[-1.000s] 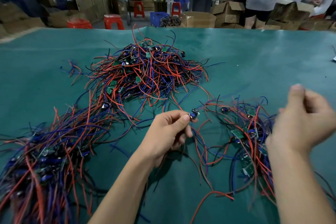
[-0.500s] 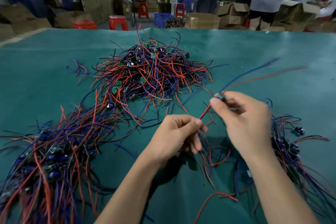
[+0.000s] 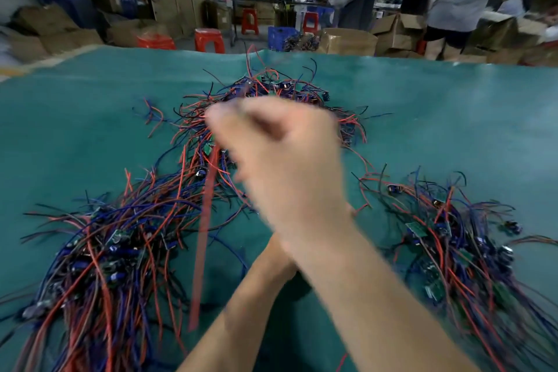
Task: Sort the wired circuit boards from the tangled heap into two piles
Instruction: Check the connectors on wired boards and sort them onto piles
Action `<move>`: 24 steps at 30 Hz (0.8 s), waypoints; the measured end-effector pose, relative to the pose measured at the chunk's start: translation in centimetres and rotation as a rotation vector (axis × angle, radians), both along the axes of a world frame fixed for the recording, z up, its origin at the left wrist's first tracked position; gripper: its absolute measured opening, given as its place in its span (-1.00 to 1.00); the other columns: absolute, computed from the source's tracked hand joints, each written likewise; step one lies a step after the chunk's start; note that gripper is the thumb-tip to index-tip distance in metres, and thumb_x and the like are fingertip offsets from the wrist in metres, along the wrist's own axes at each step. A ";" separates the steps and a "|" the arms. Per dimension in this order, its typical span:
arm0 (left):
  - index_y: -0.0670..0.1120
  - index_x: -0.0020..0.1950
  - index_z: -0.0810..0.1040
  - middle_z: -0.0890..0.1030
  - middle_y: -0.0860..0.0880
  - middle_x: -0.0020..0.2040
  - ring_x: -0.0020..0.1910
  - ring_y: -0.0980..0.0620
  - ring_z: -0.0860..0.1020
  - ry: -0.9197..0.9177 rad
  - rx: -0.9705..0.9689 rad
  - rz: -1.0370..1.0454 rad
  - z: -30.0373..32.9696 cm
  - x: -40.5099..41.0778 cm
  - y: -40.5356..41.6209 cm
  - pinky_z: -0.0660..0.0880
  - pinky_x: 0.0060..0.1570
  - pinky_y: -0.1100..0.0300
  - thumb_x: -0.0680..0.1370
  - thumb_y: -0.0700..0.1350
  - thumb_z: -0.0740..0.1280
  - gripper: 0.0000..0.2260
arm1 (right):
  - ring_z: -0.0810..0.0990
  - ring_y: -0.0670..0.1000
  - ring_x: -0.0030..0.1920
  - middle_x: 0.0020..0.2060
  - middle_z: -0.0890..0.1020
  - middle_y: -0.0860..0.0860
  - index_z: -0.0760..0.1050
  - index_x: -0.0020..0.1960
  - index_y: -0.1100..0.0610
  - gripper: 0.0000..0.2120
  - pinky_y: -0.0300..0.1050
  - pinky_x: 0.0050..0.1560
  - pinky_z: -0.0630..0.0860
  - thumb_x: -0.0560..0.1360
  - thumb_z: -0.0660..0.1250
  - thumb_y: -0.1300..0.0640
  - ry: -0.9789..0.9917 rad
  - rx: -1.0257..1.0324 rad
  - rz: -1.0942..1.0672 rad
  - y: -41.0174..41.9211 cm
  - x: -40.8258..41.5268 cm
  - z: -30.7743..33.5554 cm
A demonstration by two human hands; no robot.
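From the head camera I see my right hand point(image 3: 283, 166), blurred, fingers curled, crossing over the tangled heap point(image 3: 271, 112) with a smeared red wire point(image 3: 205, 232) hanging from it. My left hand is hidden beneath it; only the left forearm point(image 3: 241, 308) shows, so its grip I cannot tell. Sorted piles lie left point(image 3: 108, 257) and right point(image 3: 459, 248) on the green mat point(image 3: 437, 118).

Right hand point(image 3: 280, 160) blurred, fingers curled, raised across the middle, its forearm crossing over the left forearm, left hand hidden behind the right wrist
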State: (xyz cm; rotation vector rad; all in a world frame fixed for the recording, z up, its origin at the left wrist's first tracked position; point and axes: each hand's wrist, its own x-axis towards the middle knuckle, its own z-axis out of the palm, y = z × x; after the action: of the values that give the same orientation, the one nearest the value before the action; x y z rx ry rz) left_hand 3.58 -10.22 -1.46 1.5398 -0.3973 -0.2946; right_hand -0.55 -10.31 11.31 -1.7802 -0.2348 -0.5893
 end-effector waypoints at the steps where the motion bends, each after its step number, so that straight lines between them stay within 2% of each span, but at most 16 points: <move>1: -0.25 0.00 0.61 0.70 -0.13 -0.22 -0.27 -0.03 0.67 0.018 -0.009 -0.014 0.1 0.1 -0.2 0.61 -0.29 0.18 0.62 -0.32 0.27 -0.88 | 0.46 0.08 -0.44 -0.54 0.49 0.03 0.54 -0.31 0.23 -0.59 -0.01 -0.34 0.44 0.53 0.43 -0.08 0.057 -0.115 0.085 1.8 0.4 -0.5; 2: -0.20 -0.08 0.60 0.67 -0.06 -0.33 -0.40 0.06 0.62 0.023 -0.007 -0.022 0.3 0.1 -0.3 0.52 -0.44 0.29 0.62 -0.31 0.26 -0.84 | 0.48 0.05 -0.42 -0.55 0.50 -0.04 0.51 -0.28 0.21 -0.57 -0.06 -0.30 0.45 0.55 0.41 -0.12 0.117 -0.240 0.174 3.2 0.8 -0.9; 4: -0.12 -0.16 0.59 0.64 -0.02 -0.40 -0.47 0.13 0.56 0.021 -0.017 -0.010 0.4 0.3 -0.5 0.42 -0.52 0.35 0.61 -0.31 0.26 -0.79 | 0.63 0.11 -0.20 -0.35 0.65 -0.04 0.56 -0.05 0.17 -0.62 0.01 -0.06 0.59 0.56 0.37 -0.18 0.214 -0.527 0.249 4.3 2.2 -1.5; 5: -0.14 -0.14 0.59 0.65 -0.05 -0.37 -0.45 0.11 0.56 0.032 -0.045 0.009 0.5 0.3 -0.5 0.44 -0.49 0.33 0.61 -0.33 0.27 -0.81 | 0.65 0.18 -0.10 -0.24 0.69 0.01 0.59 0.01 0.12 -0.66 0.06 0.03 0.61 0.54 0.36 -0.18 0.230 -0.652 0.215 4.0 3.2 -1.8; 7: -0.20 -0.04 0.60 0.68 -0.13 -0.21 -0.32 0.04 0.57 0.001 -0.044 0.100 0.1 0.5 -0.1 0.54 -0.34 0.23 0.57 -0.36 0.30 -0.89 | 0.66 0.20 -0.04 -0.12 0.71 0.05 0.65 -0.06 0.02 -0.76 0.06 0.10 0.62 0.49 0.36 -0.14 0.262 -0.756 0.086 1.7 5.6 -2.2; 8: -0.16 -0.05 0.61 0.69 -0.07 -0.19 -0.31 0.08 0.58 -0.039 -0.011 0.182 0.0 0.6 0.1 0.56 -0.32 0.21 0.54 -0.36 0.30 -0.85 | 0.67 0.20 -0.01 -0.08 0.72 0.04 0.66 -0.09 -0.02 -0.82 0.03 0.12 0.61 0.47 0.36 -0.09 0.301 -0.750 0.014 0.0 6.8 -2.3; 10: -0.07 -0.20 0.59 0.66 0.03 -0.37 -0.48 0.13 0.55 -0.058 -0.010 0.330 0.1 0.8 0.3 0.46 -0.53 0.26 0.49 -0.32 0.23 -0.78 | 0.67 0.20 0.06 -0.02 0.72 0.07 0.66 -0.08 -0.03 -0.88 -0.02 0.13 0.60 0.44 0.36 0.04 0.403 -0.734 -0.174 -3.9 9.1 -3.0; 11: -0.08 -0.20 0.59 0.65 0.00 -0.39 -0.51 0.11 0.54 -0.036 -0.029 0.371 0.3 0.9 0.4 0.42 -0.58 0.27 0.49 -0.31 0.21 -0.78 | 0.66 0.22 0.09 0.02 0.72 0.10 0.67 -0.04 0.01 -0.85 -0.01 0.12 0.58 0.44 0.35 0.09 0.464 -0.733 -0.272 -5.9 10.2 -3.6; 13: -0.10 -0.12 0.59 0.66 -0.05 -0.36 -0.45 0.09 0.56 0.016 -0.047 0.421 0.6 0.9 0.4 0.43 -0.56 0.25 0.51 -0.31 0.20 -0.80 | 0.63 0.23 0.09 0.10 0.68 0.15 0.65 0.06 0.07 -0.81 0.00 0.09 0.54 0.47 0.37 0.12 0.592 -0.740 -0.388 -9.3 11.7 -5.5; 16: -0.08 -0.09 0.58 0.66 -0.03 -0.34 -0.42 0.11 0.55 0.063 -0.028 0.429 0.7 0.9 0.5 0.44 -0.53 0.24 0.52 -0.28 0.20 -0.81 | 0.54 0.16 -0.03 0.02 0.64 0.08 0.59 0.11 0.11 -0.71 -0.03 0.00 0.50 0.51 0.44 -0.06 0.680 -0.706 -0.412 -11.7 12.9 -8.3; 18: -0.05 -0.09 0.58 0.67 -0.02 -0.33 -0.41 0.10 0.56 0.060 -0.006 0.404 0.8 0.8 0.5 0.44 -0.53 0.24 0.52 -0.26 0.22 -0.83 | 0.56 0.15 -0.02 -0.04 0.60 0.04 0.59 0.09 0.08 -0.64 -0.05 -0.04 0.49 0.50 0.45 -0.17 0.673 -0.632 -0.447 -11.9 13.6 -9.3; 21: -0.02 -0.09 0.57 0.68 0.00 -0.32 -0.39 0.09 0.58 0.052 0.038 0.379 0.8 0.8 0.5 0.45 -0.52 0.24 0.50 -0.23 0.22 -0.83 | 0.64 0.17 0.03 -0.03 0.66 0.06 0.64 -0.01 0.06 -0.65 -0.05 -0.05 0.49 0.49 0.44 -0.23 0.660 -0.607 -0.440 -11.1 14.7 -9.8; 24: -0.01 -0.08 0.57 0.67 0.01 -0.32 -0.39 0.10 0.58 0.056 0.041 0.376 0.9 0.7 0.6 0.46 -0.52 0.23 0.49 -0.24 0.20 -0.81 | 0.66 0.20 0.04 -0.02 0.68 0.12 0.63 -0.01 0.14 -0.61 -0.02 -0.04 0.56 0.52 0.43 -0.21 0.676 -0.601 -0.447 -10.4 15.6 -10.0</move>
State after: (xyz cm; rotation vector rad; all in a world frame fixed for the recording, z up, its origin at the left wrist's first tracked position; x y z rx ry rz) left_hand 4.25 -9.61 -0.58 1.6075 -0.0536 -0.0518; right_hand 15.09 -20.66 1.36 -2.5321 0.5179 -0.1905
